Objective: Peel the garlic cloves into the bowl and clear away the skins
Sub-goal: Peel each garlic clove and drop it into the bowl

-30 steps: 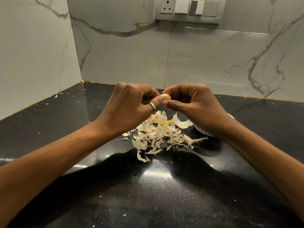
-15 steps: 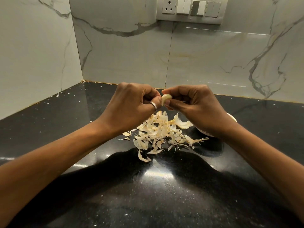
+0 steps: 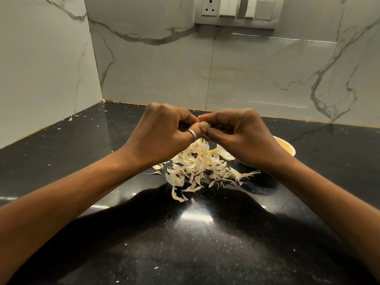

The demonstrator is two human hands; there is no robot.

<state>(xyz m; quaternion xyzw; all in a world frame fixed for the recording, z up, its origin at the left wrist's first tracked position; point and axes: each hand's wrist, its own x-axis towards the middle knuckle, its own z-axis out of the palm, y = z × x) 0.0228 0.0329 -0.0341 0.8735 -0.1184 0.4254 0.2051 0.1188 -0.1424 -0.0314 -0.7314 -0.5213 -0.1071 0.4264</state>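
Your left hand (image 3: 162,130) and right hand (image 3: 238,132) pinched one clove (image 3: 204,124) between fingertips — directly above the skins (image 3: 197,165) heaped on the counter (image 3: 102,153), bowl (image 3: 286,148) just right of the skins.

A home kitchen: black stone counter (image 3: 102,161), marble-look wall tiles (image 3: 154,68), wall switch panel (image 3: 236,12).

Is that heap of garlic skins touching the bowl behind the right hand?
Cannot tell. In the head view the right hand covers the stretch where the garlic skins run toward the bowl, so neither contact nor gap shows.
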